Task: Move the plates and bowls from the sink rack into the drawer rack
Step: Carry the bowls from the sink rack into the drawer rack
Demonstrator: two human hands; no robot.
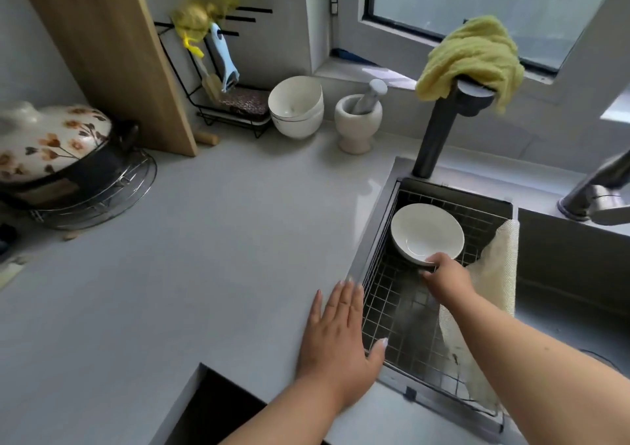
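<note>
A white shallow plate lies in the far part of the wire sink rack, with what looks like a second one stacked under it. My right hand reaches into the rack and pinches the plate's near rim, thumb on top. My left hand rests flat on the grey counter at the rack's left edge, fingers apart, holding nothing. A dark opening shows below the counter's front edge; I cannot tell whether it is the drawer.
Stacked white bowls and a mortar with pestle stand at the back of the counter. A flowered pot sits left on a wire trivet. A tap draped with a yellow cloth rises behind the rack; a mesh cloth hangs over its right side.
</note>
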